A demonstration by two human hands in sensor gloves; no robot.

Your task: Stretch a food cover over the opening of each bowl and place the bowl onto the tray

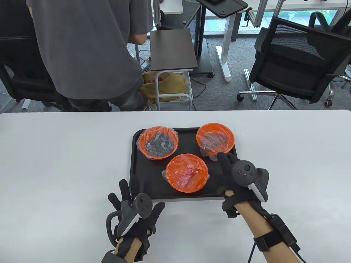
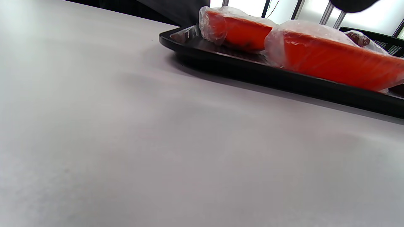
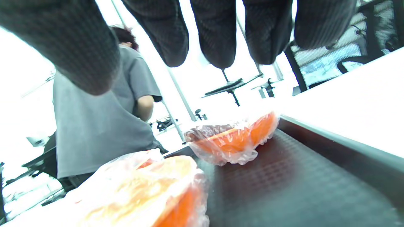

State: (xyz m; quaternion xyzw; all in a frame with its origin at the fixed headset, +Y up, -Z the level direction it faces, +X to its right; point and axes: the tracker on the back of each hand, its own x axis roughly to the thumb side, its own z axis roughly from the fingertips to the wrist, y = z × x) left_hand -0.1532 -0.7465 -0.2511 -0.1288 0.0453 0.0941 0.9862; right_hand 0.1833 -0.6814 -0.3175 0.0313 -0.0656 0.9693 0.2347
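Note:
Three orange bowls under clear plastic covers stand on the black tray [image 1: 134,164]. The back-left bowl [image 1: 158,142] holds dark pieces, the back-right bowl [image 1: 215,138] is also covered, and the front bowl [image 1: 187,172] holds something red. My right hand [image 1: 227,167] hovers over the tray's front right part, fingers straight and spread, holding nothing; its fingers [image 3: 217,34] hang over the tray [image 3: 284,189] in the right wrist view. My left hand [image 1: 129,197] lies flat by the tray's front left corner, fingers spread, empty. In the left wrist view the tray [image 2: 284,82] and two bowls show, no fingers.
The white table [image 1: 54,164] spreads wide on both sides of the tray. Beyond its far edge a person in a grey shirt [image 1: 87,49] stands with their back turned, beside a small cart [image 1: 172,82] and a black office chair [image 1: 296,60].

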